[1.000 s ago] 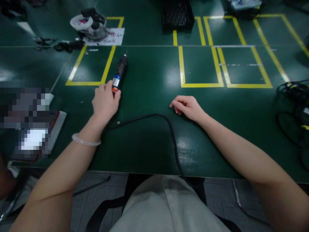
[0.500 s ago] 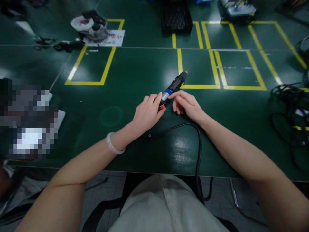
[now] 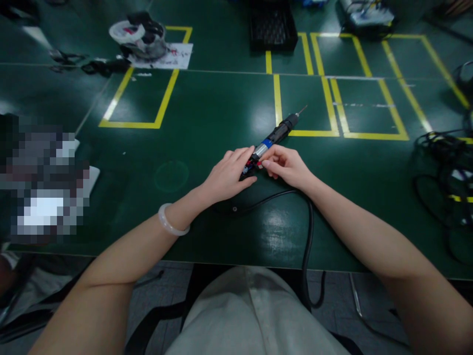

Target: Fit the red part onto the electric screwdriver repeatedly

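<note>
Left hand (image 3: 229, 175) gripped the rear end of an electric screwdriver (image 3: 279, 133), fingers laid over it, thumb out along the near side. Screwdriver sat on the green tabletop (image 3: 218, 108), in the middle in front of the person, at a slant: bit (image 3: 302, 110) pointing away and to the right, back end under the left palm. Body black, with a blue band and a silver section; the chuck end reached over the corner of a yellow tape outline (image 3: 314, 133).

Right hand (image 3: 290, 165) was half curled at the driver's near side, index finger and thumb up against the rear part. A small red piece (image 3: 259, 165) showed at those fingertips; couldn't tell if it was pinched or just touched, nor if it was loose or part of the tool. The remaining right fingers were tucked in.

Black cable (image 3: 309, 231) curved across the table below both hands and dropped over the front edge. Whitish bracelet (image 3: 173, 222) on left wrist.

Farther back: black tray (image 3: 274, 29) with a textured floor, plus a white sheet (image 3: 181, 56) with dark marks at left. Tangled black cables (image 3: 436, 153) lay at right, well apart from the hands.
</note>
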Motion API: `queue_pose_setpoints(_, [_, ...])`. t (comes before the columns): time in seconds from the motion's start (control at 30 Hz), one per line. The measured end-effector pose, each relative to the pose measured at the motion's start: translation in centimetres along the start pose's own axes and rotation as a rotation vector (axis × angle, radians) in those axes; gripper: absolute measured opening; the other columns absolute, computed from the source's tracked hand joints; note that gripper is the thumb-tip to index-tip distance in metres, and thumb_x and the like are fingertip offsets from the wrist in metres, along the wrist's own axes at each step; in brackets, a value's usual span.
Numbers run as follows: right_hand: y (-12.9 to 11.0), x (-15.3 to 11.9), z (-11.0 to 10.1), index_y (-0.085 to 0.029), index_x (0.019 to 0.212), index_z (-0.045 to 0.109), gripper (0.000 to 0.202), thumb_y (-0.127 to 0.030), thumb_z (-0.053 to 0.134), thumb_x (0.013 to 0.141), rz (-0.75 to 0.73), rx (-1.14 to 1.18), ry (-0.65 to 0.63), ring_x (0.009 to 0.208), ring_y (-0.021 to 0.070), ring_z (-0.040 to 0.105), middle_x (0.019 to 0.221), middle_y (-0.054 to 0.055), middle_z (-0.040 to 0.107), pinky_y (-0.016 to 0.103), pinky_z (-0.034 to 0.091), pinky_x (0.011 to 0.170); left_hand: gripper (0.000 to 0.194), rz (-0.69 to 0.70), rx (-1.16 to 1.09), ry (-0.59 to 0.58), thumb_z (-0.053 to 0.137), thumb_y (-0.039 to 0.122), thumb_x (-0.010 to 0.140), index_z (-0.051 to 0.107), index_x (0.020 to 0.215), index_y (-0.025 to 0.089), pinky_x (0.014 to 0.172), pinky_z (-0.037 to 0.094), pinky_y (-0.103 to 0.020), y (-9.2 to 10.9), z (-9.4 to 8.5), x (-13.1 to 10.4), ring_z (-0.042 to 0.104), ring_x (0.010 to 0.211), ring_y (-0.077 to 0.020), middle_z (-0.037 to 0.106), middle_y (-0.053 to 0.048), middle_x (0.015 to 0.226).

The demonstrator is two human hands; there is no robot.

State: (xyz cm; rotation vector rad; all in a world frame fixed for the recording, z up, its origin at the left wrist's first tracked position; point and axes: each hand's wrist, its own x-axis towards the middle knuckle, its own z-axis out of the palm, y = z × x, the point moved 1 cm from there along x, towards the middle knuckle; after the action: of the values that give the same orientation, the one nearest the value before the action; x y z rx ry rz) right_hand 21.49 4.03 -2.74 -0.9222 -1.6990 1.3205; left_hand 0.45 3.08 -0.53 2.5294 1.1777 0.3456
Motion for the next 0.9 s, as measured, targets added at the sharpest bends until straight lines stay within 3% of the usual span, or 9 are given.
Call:
queue_pose_setpoints(0.23, [-0.05, -0.06, -0.03, -0.019, 0.09, 0.058, 0.036, -0.052, 0.069, 0.09, 0.079, 0.06, -0.035, 0.047, 0.0074, 0.05, 0.058, -0.005, 0.058, 0.019, 0.039, 0.045, 0.072, -0.005, -0.041, 0.002, 0.061, 0.036, 0.094, 0.036, 0.157, 0.01, 0.114, 0.038, -0.046, -0.17, -0.11, -0.1, 0.044, 0.134, -0.0341, 0.044, -0.018, 0.153])
queue_pose_setpoints(0.67, [-0.17, -0.39, -0.24, -0.017, 0.101, 0.068, 0.015, -0.029, 0.071, 0.091, -0.285, -0.318, -0.116, 0.059, 0.0085, 0.053, 0.076, -0.002, 0.061, 0.021, 0.042, 0.056, 0.073, 0.002, -0.047, 0.006, 0.061, 0.036, 0.093, 0.036, 0.156, 0.006, 0.113, 0.039, -0.047, -0.42, 0.14, -0.04, 0.044, 0.133, -0.0352, 0.044, -0.019, 0.152])
queue_pose_setpoints(0.9, [-0.77, -0.55, -0.22, -0.018, 0.102, 0.069, 0.015, -0.03, 0.063, 0.096, -0.404, -0.558, -0.17, 0.065, 0.0109, 0.054, 0.087, 0.003, 0.065, 0.023, 0.043, 0.061, 0.074, 0.016, -0.041, 0.018, 0.062, 0.037, 0.094, 0.037, 0.155, 0.004, 0.113, 0.038, -0.047, -0.49, 0.25, -0.04, 0.045, 0.133, -0.0354, 0.044, -0.02, 0.152])
